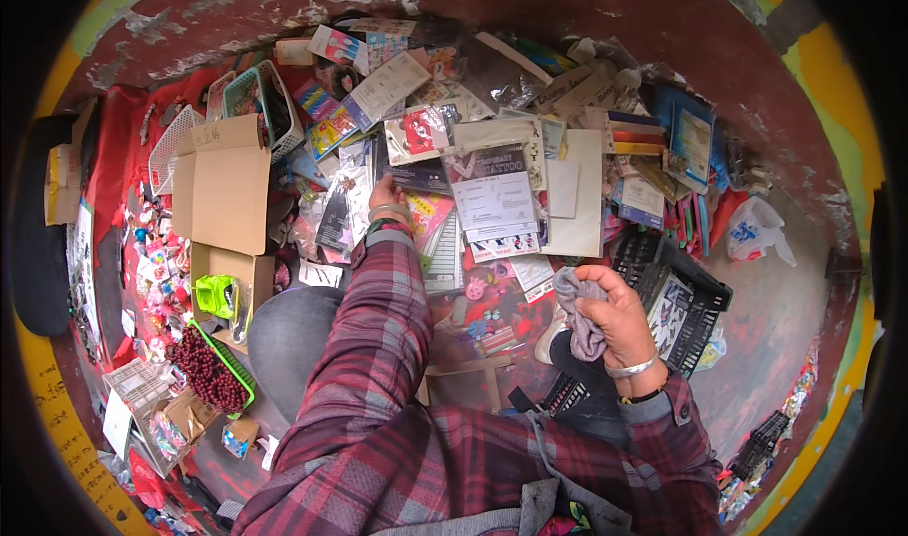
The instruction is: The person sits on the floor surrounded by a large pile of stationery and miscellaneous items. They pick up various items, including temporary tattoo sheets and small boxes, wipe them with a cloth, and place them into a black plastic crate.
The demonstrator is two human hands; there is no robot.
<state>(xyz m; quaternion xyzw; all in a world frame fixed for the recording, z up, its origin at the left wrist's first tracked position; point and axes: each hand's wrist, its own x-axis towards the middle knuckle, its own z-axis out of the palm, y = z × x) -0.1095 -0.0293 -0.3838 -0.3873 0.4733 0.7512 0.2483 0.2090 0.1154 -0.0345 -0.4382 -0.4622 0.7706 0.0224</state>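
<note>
My right hand [619, 318] is closed round a crumpled greyish-mauve cloth [582, 314], held up in front of my body. Farther forward, my left hand [389, 198] reaches into a heap of flat packets. Its fingers are closed at the left edge of a dark flat packet [421, 177], partly hidden among the others. Right of that hand lies a tattoo sheet packet [494, 195] with a pale printed panel. A red and white packet [422, 132] rests just beyond, and white cards [574, 195] lie to the right.
A cardboard box [227, 191] with a bright green object [217, 295] stands at left, near a green basket [248, 385] of dark red beads [210, 369]. Black crates [686, 295] sit at right, below a white plastic bag [759, 231]. Teal and white baskets [274, 110] are at far left.
</note>
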